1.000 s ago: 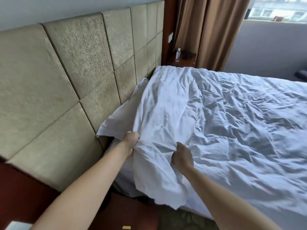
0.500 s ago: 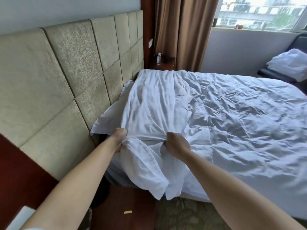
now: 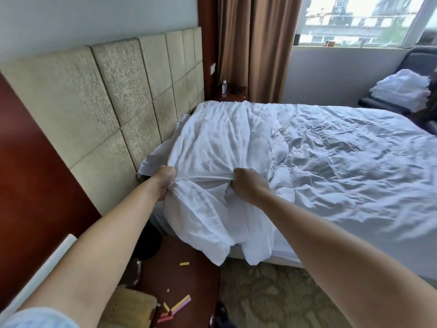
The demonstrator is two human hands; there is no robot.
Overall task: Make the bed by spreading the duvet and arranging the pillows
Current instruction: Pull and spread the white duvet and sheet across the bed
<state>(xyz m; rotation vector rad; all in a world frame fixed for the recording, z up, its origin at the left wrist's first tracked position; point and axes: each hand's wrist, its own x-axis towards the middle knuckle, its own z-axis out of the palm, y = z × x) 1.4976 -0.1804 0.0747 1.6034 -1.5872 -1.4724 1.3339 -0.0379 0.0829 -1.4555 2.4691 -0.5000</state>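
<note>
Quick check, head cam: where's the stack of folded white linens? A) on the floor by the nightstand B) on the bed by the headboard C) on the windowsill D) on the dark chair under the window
D: the stack of folded white linens sits on the dark chair at the far right below the window, off the bed, while both hands grip the duvet at its near corner.

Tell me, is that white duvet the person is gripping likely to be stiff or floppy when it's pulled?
Probably floppy: the duvet bunches where the left hand and right hand grip it, and its corner hangs limp off the bed. It looks fairly light, since creases cover it. It may drag rather than slide freely, being so crumpled.
</note>
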